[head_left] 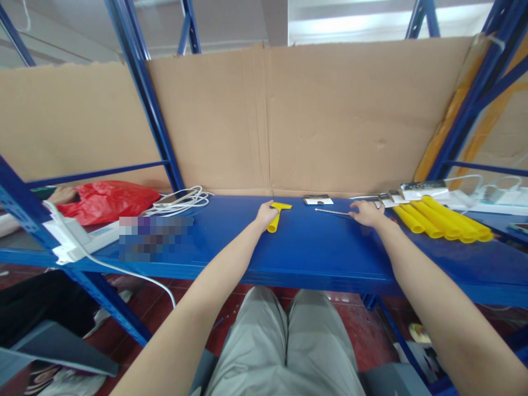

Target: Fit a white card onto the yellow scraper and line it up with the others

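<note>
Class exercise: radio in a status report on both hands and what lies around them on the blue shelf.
Left hand gripping yellow scraper. Right hand flat beside thin metal rod. Yellow tubes stacked right.

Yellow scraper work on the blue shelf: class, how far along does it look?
Done: nothing finished shows. In hand: the left hand grips the yellow scraper; the right hand rests by a thin metal rod. Left: a row of yellow handles lies untouched at the right.
</note>
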Demonstrator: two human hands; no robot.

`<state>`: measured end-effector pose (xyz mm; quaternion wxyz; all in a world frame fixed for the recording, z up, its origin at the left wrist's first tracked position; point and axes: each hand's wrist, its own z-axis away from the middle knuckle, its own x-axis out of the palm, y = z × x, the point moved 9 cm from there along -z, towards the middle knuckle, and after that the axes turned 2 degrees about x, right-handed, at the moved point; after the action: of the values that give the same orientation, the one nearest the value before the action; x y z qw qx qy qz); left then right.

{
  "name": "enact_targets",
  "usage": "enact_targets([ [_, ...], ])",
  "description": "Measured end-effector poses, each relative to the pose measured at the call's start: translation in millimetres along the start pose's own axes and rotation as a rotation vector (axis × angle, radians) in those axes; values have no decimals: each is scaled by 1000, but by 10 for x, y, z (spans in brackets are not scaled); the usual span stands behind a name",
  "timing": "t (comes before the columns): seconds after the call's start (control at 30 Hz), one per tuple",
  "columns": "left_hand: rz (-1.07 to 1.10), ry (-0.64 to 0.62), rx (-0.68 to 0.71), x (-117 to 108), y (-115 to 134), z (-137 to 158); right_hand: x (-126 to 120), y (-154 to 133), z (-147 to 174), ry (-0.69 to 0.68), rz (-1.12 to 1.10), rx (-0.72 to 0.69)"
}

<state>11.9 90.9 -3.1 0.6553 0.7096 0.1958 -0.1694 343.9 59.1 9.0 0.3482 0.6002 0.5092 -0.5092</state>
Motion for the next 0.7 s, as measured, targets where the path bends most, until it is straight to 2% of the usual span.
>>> enact_targets([
  [0.13, -118, 28, 68, 16, 78, -82, 12, -120, 34, -2, 5, -30],
  [0.27, -311, 31, 174, 74, 259, -184, -16, -226, 101, 3, 3, -43],
  [0.4, -357, -32, 74, 145, 409, -233, -223, -398, 188, 137, 12, -98],
  [0.47, -296, -65, 104, 160, 576, -226, -333, -527, 212, 205, 52, -130],
  [0.6, -196, -91, 273, 21, 851, -202, -351, -771, 139, 132, 185, -127],
  [0.7, -142, -59, 333, -233, 786, -198, -302, -899, 20, 27, 235, -114],
])
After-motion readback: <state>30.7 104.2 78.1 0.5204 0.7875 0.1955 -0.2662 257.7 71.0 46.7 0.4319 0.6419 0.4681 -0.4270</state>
